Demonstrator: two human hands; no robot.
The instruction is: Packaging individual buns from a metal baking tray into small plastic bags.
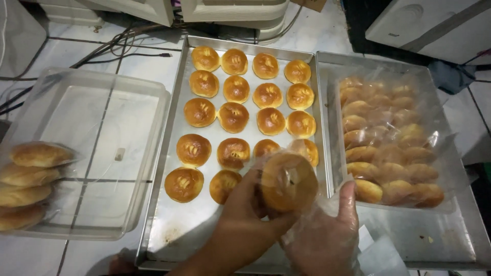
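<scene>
Your left hand (244, 217) gripped a bun (289, 181); your right hand (327, 235) clutched a clear bag (312, 153) around it.

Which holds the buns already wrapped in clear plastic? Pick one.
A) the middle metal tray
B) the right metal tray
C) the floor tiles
B: the wrapped buns lie in the right metal tray, while the middle tray holds bare ones.

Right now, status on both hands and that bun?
Left hand grips bun, half inside clear bag. Right hand holds bag open. Baking tray of loose buns beneath; nothing blocking.
</scene>
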